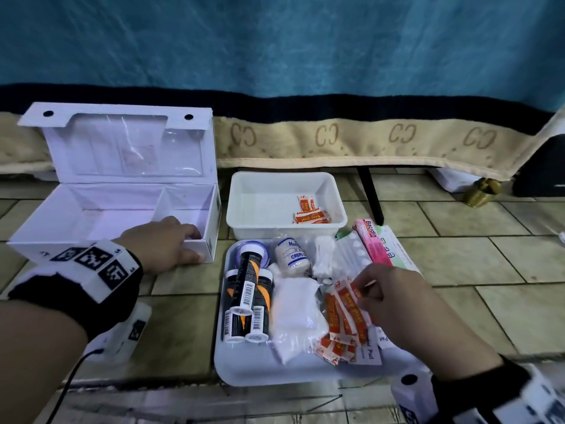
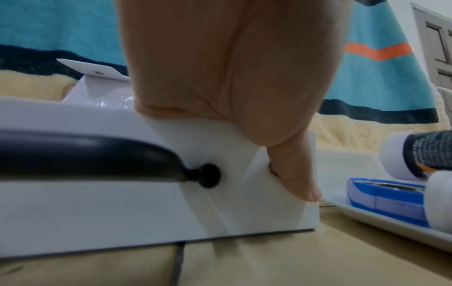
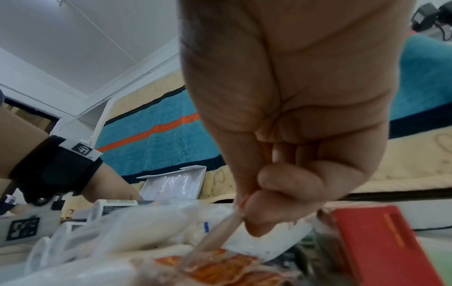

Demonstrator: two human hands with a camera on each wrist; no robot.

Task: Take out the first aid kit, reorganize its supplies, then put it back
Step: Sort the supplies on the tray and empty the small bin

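The kit (image 1: 116,191) is a white box that stands on the tiled floor (image 1: 458,264), to the left, with its lid (image 1: 122,142) raised upright. The lid has a clear window and two dark round holes near its top edge. Inside, a divider cuts the box into a wide left part and a narrow right part; both parts look bare. In the left wrist view a black handle (image 2: 97,154) runs across the front wall.

The left hand (image 1: 165,243) grips the front right corner of the box, fingers curled over the rim and thumb pressed on the outer wall.

Just right of the box lies a white tray (image 1: 275,371) with the supplies: black tubes (image 1: 247,295), a crepe roll (image 1: 290,255), white gauze packs (image 1: 296,313), a pink box (image 1: 373,240). The right hand (image 1: 397,304) pinches a strip of orange plasters (image 1: 345,313) between thumb and fingers above the tray. Behind the tray stands a white tub (image 1: 284,191) with a few more orange plasters in it.
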